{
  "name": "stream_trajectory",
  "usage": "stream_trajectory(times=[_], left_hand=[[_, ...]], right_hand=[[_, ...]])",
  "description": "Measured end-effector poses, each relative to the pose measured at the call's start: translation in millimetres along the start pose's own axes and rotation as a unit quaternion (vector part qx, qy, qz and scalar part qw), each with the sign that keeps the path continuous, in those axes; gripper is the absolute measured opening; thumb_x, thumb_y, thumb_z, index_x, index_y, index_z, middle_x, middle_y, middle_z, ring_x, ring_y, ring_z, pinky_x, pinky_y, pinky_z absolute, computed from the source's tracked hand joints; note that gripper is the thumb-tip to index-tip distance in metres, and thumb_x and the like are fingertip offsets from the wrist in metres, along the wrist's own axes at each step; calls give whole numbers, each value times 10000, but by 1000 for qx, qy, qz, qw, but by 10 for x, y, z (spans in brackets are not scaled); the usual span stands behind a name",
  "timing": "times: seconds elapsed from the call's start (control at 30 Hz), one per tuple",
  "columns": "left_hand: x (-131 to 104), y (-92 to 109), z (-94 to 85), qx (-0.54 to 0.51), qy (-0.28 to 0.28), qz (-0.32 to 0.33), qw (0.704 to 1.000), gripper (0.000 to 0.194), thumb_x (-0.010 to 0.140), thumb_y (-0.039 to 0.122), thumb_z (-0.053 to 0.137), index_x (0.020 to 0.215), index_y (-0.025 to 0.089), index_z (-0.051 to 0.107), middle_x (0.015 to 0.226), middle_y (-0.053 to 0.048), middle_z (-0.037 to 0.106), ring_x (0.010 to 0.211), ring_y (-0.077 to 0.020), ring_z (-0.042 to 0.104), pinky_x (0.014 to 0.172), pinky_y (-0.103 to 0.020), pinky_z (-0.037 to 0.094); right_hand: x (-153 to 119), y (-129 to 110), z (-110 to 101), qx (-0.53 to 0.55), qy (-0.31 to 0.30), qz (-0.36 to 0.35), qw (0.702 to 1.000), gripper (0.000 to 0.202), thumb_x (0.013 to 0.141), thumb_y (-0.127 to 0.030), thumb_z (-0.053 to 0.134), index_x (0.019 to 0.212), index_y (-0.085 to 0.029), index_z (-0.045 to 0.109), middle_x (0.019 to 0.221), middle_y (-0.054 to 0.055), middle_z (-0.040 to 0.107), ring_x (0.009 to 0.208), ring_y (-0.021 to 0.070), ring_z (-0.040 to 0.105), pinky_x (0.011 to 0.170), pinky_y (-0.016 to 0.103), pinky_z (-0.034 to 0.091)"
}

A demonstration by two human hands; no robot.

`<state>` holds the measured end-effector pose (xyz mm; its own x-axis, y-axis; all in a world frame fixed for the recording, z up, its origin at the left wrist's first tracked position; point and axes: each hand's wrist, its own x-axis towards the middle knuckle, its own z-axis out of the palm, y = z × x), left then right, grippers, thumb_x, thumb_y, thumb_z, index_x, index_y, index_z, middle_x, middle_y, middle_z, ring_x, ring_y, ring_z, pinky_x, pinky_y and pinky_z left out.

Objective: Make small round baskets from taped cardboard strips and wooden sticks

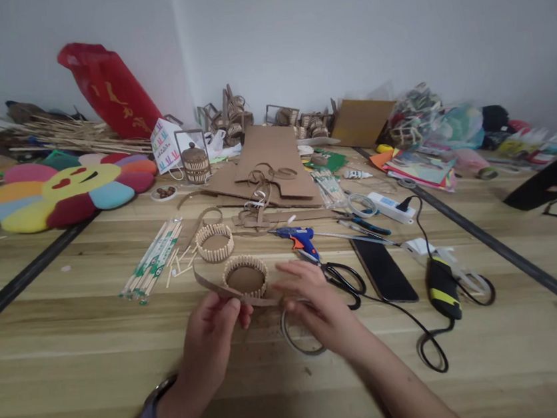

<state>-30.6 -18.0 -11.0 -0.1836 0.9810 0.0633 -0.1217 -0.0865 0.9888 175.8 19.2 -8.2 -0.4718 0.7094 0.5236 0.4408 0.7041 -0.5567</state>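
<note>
My left hand point(214, 327) pinches a thin brown cardboard strip point(207, 284) between thumb and fingers. The strip curves up at its left end and passes along the near side of a small round basket point(246, 278) walled with short wooden sticks. Its right end reaches the fingertips of my right hand point(316, 302), whose fingers are stretched out and apart. Under that hand lies a roll of tape point(296, 344), partly covered. Just behind, a second stick-walled ring point(215, 243) stands on the table. Black-handled scissors point(344, 278) lie to the right of my right hand.
A blue glue gun point(299, 237) lies beyond the scissors, with a phone point(383, 271) and a corded black-yellow tool point(442, 289) further right. Packed sticks point(153, 260) lie at left. Cardboard sheets point(267, 160) and a lidded miniature bucket point(196, 165) are at the back.
</note>
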Motion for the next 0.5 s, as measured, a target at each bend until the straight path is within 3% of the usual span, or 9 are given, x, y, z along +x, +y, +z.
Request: stream_trajectory(times=[0.13, 0.23, 0.37, 0.5], left_hand=[[7, -25, -48, -35, -17, 50, 998, 151, 884, 285, 554, 814, 189, 646, 721, 2, 675, 616, -140, 585, 580, -240, 491], [-38, -2, -72, -2, -68, 98, 993, 178, 921, 277, 532, 1022, 215, 666, 932, -27, 712, 758, -164, 621, 675, -263, 527], [-123, 6, -71, 122, -140, 184, 965, 368, 852, 183, 638, 1203, 294, 622, 1018, 0, 704, 863, -166, 646, 798, -265, 539], [-163, -58, -49, 217, -143, 279, 924, 417, 825, 122, 657, 1200, 295, 602, 1002, 2, 709, 831, -147, 667, 783, -242, 544]], right_hand=[[22, -92, 21, 30, -43, 12, 999, 161, 939, -185, 518, 911, -246, 665, 969, 42, 731, 1034, 226, 623, 946, 423, 458], [19, -182, 41, 57, -60, 21, 996, 172, 934, -173, 503, 823, -228, 623, 736, -2, 661, 748, 177, 606, 781, 346, 462], [-17, -287, 88, 81, -24, 9, 996, 157, 872, -139, 501, 761, -218, 579, 693, -14, 623, 699, 164, 578, 722, 312, 430], [-53, -319, 144, 84, 25, 3, 996, 160, 802, -99, 477, 730, -216, 558, 698, -5, 627, 693, 167, 575, 685, 303, 405]])
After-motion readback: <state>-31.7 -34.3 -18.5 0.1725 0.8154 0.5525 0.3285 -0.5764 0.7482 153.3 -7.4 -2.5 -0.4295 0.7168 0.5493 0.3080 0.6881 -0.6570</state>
